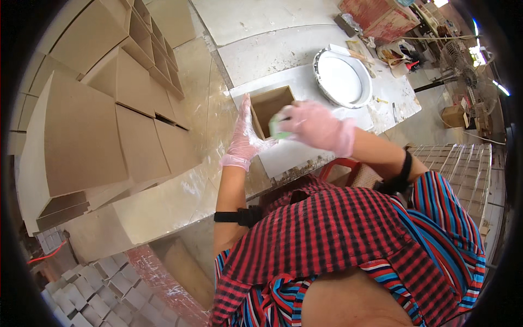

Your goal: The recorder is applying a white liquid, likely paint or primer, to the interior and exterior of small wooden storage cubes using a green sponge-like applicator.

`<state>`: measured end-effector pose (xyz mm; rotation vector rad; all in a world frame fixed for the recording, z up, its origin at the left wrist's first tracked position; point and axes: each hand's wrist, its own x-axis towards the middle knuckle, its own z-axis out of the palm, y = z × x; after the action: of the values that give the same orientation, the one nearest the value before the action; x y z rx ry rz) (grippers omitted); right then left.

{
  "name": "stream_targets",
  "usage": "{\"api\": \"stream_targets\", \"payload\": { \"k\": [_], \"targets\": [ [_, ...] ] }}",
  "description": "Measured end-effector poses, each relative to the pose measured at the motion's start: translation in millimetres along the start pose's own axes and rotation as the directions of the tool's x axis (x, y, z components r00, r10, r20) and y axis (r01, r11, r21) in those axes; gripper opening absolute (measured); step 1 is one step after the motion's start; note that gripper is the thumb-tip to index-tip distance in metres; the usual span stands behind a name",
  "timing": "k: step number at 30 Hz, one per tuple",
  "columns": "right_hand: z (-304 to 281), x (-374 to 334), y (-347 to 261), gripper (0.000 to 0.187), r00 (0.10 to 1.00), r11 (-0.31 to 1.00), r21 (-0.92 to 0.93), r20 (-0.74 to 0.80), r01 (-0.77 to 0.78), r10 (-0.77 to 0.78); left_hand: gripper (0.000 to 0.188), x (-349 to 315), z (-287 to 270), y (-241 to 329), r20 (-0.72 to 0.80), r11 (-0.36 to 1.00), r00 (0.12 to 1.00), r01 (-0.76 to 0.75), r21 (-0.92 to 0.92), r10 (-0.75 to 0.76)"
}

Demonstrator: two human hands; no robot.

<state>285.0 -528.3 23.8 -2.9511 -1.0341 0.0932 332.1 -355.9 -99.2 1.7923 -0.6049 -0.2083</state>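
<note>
An open-topped brown box (pixel 271 98) of thin board stands on the white-stained table, its dark inside facing up. My left hand (pixel 243 139), in a thin pink glove smeared white, rests against the box's left side. Its fingers are stretched straight along the wall and the thumb is spread along the near edge. Over the box's right near side, my right hand (pixel 316 126), also pink-gloved, is closed on a pale green sponge (pixel 280 124). The sponge is blurred and partly hidden by the fingers. Beyond my right hand sits a round basin (pixel 342 77) of white paint.
Large brown board boxes (pixel 87 128) are stacked on the left, one with compartments. A white-bladed brush or scraper (pixel 348 53) lies by the basin's far rim. A red-painted crate (pixel 379 20) stands farther back, a fan (pixel 460 62) at far right, a wire rack (pixel 455 177) near right.
</note>
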Motion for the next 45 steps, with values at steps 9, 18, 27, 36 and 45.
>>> {"api": "stream_targets", "payload": {
  "k": [9,18,27,36,45],
  "targets": [
    [13.2,-38.6,-45.8,0.032,0.983,0.983,-0.017,0.025,-0.18,0.181,0.122,-43.3,-16.9,-30.2,-0.035,0.976,0.976,-0.216,0.002,0.216],
    [19.9,6.6,-107.6,0.03,0.987,0.987,-0.018,0.001,0.162,-0.162,0.127,-104.9,-0.7,-15.2,-0.053,0.995,0.994,-0.1,0.002,0.1],
    [40.8,35.9,-53.5,0.027,0.994,0.998,-0.051,-0.104,0.024,-0.029,0.108,-126.5,29.3,3.1,-0.064,0.986,0.984,0.161,-0.035,-0.163],
    [27.8,6.8,-92.3,0.028,0.96,0.961,0.18,0.153,0.208,-0.237,0.082,-139.8,47.6,6.7,-0.211,0.965,0.942,0.247,-0.091,-0.261],
    [80.2,23.2,-63.7,0.022,0.979,0.978,0.029,0.009,0.204,-0.205,0.072,-134.5,78.0,-53.7,-0.292,0.926,0.943,0.247,0.286,-0.161]
  ]
}}
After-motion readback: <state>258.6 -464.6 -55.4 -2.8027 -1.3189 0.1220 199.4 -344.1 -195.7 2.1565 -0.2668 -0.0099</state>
